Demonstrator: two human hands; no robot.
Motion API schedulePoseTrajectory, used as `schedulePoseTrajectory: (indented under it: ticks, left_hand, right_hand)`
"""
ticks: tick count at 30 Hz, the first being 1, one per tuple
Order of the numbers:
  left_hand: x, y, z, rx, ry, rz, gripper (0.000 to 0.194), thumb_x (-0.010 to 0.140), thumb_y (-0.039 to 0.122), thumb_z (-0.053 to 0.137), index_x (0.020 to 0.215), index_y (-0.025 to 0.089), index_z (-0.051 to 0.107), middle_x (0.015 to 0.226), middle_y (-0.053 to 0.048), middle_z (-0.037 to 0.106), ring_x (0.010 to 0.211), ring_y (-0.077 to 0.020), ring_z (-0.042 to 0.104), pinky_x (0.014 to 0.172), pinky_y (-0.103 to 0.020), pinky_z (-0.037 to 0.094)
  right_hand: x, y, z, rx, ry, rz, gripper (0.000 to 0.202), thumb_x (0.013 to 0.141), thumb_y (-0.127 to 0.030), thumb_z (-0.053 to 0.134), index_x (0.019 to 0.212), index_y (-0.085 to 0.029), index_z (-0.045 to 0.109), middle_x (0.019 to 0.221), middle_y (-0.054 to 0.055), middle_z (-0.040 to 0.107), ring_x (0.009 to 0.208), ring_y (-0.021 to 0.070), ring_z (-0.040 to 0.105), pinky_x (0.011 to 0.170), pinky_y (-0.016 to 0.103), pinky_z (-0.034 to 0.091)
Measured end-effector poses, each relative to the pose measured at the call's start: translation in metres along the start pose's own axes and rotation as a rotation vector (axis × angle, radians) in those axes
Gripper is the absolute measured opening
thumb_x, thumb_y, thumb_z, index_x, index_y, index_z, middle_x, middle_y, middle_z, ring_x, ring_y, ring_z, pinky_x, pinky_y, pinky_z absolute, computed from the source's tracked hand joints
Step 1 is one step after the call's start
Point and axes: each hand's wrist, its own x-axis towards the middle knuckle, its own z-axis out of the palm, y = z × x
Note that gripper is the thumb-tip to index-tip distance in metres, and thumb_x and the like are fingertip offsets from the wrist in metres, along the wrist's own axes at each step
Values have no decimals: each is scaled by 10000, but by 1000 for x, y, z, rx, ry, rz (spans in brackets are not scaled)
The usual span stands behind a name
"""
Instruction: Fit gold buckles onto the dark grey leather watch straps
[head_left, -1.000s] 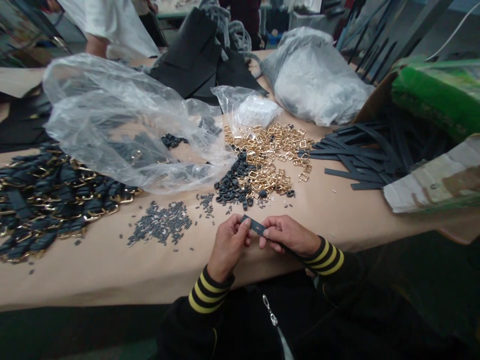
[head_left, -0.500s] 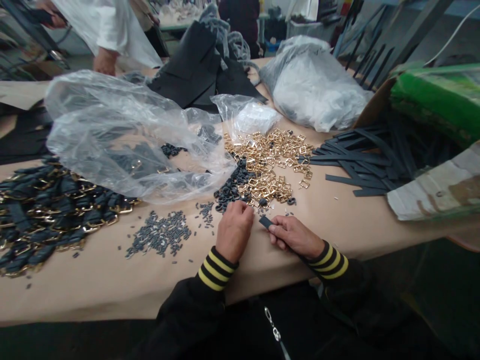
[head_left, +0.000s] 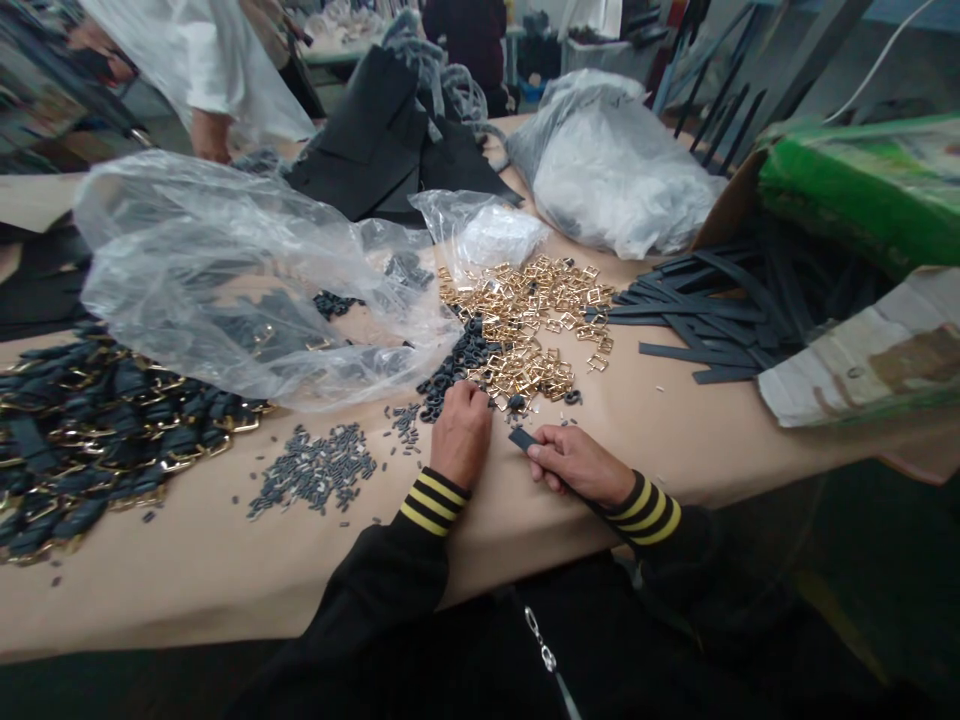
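My right hand (head_left: 581, 462) grips a dark strap (head_left: 523, 438) between thumb and fingers, its short end sticking out to the left. Beyond the wrist the rest of the strap runs back toward my sleeve. At the near edge of a pile of small black loops (head_left: 455, 358), my left hand (head_left: 460, 432) is closed, knuckles up. Its fingertips point away and are hidden, so whatever they pinch does not show. Just past both hands lies a heap of gold-coloured metal buckles (head_left: 536, 375). Small dark pieces (head_left: 315, 470) are scattered left of my left hand.
Finished-looking straps with gold buckles (head_left: 112, 440) are piled at left. A clear plastic bag (head_left: 225, 270) lies behind the small pieces. More dark straps (head_left: 697, 300) spill from a carton (head_left: 847, 350) at right. Across the table stands a person in white (head_left: 217, 70).
My left hand has moved slightly forward to the black loops. The right hand keeps its hold on the strap. The whole view has shifted a little.
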Motion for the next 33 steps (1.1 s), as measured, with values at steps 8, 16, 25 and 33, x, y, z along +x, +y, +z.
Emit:
schedulePoseTrajectory:
  ticks: [8, 16, 25, 33]
  left_hand:
    - [-15, 15, -35, -1330, -136, -598, 185, 742, 296, 604, 771, 118, 561, 743, -28, 604, 721, -128, 593, 722, -284, 479]
    - [-38, 33, -30, -1404, -46, -677, 191, 703, 290, 659, 739, 119, 581, 720, -4, 625, 660, -94, 600, 692, -232, 492]
    - [-60, 56, -14, -460, 180, -183, 130, 844, 214, 464, 906, 173, 570, 831, -66, 663, 782, -159, 635, 723, -272, 500]
    - [-72, 52, 4, -332, 248, -153, 198, 861, 218, 432, 1001, 157, 559, 927, -118, 671, 828, -185, 654, 712, -268, 519]
  right_hand:
    - [-12, -24, 5, -297, 235, -228, 202, 867, -319, 421, 756, -168, 497, 533, -35, 497, 482, 84, 434, 510, 207, 340]
    - [-15, -32, 18, -661, 330, -286, 195, 843, -258, 439, 662, -187, 456, 550, -23, 434, 514, 106, 399, 532, 234, 273]
    - [-18, -28, 13, -775, 217, -240, 210, 852, -228, 420, 647, -185, 430, 528, -22, 412, 499, 108, 389, 524, 242, 248]
    - [-18, -21, 16, -574, 160, -264, 255, 862, -218, 408, 610, -187, 377, 539, -38, 400, 516, 97, 385, 518, 227, 272]
